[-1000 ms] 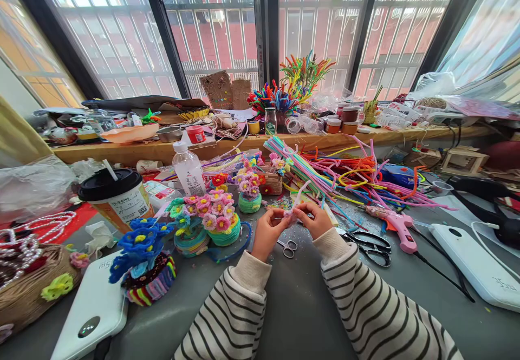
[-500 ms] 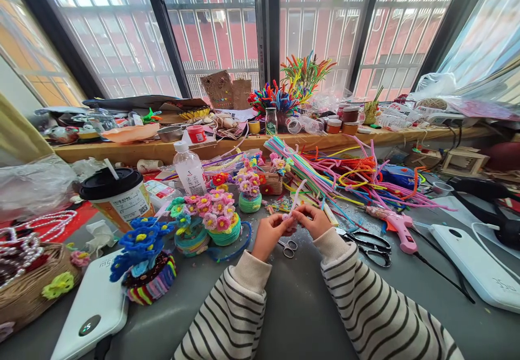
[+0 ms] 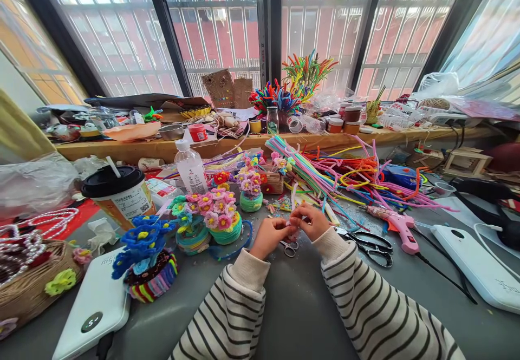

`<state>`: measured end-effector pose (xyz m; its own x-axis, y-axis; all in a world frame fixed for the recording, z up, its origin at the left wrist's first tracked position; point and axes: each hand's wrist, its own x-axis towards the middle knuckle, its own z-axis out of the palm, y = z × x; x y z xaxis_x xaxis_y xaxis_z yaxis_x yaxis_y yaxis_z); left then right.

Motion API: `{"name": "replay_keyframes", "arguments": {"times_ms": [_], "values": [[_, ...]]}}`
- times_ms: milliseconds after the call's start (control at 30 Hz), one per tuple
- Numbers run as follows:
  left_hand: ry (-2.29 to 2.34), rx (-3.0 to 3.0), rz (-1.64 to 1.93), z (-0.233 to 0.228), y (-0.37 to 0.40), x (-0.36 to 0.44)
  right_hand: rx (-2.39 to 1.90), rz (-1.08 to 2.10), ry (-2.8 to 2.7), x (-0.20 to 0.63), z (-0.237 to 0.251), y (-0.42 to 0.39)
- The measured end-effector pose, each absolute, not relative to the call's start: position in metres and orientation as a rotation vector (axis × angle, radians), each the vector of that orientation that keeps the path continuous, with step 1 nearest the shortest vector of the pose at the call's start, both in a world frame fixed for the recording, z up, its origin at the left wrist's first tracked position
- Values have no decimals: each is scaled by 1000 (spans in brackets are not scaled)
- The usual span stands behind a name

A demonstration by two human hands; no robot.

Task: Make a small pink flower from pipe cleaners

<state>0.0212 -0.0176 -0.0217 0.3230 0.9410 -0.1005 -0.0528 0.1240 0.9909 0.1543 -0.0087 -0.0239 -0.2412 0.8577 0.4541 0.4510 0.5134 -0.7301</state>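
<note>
Over the middle of the grey table, my left hand (image 3: 270,235) and my right hand (image 3: 310,221) meet fingertip to fingertip. Both are closed in a pinch on a pale pink pipe cleaner (image 3: 293,195), whose free end sticks up between them; the part inside the fingers is mostly hidden. Just below the hands lie small scissors (image 3: 290,249). Larger black-handled scissors (image 3: 371,247) rest to the right of my right hand. Left of my left hand stand small pots of pipe-cleaner flowers, among them a pink one (image 3: 219,214) and a blue one (image 3: 143,241).
A bundle of pipe cleaners (image 3: 309,165) spreads behind the hands. At right lie a pink glue gun (image 3: 402,229) with its cord and a white power bank (image 3: 473,265). A lidded cup (image 3: 122,195), a plastic bottle (image 3: 190,170) and another power bank (image 3: 95,300) stand or lie at left.
The upright end of the pipe cleaner stands slightly lower and straighter. My fingers have shifted a little around it, still pinching. The rest of the table looks the same.
</note>
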Motion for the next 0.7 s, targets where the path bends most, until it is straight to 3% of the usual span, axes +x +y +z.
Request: {"name": "replay_keyframes", "arguments": {"times_ms": [333,700], "values": [[1016,1026,1192,-17,-14,19,-1104,961,-1531,159,-25,-4],[940,952,1148,-15,-18,22,-1094,884,-1567,153,-30,-8]]}}
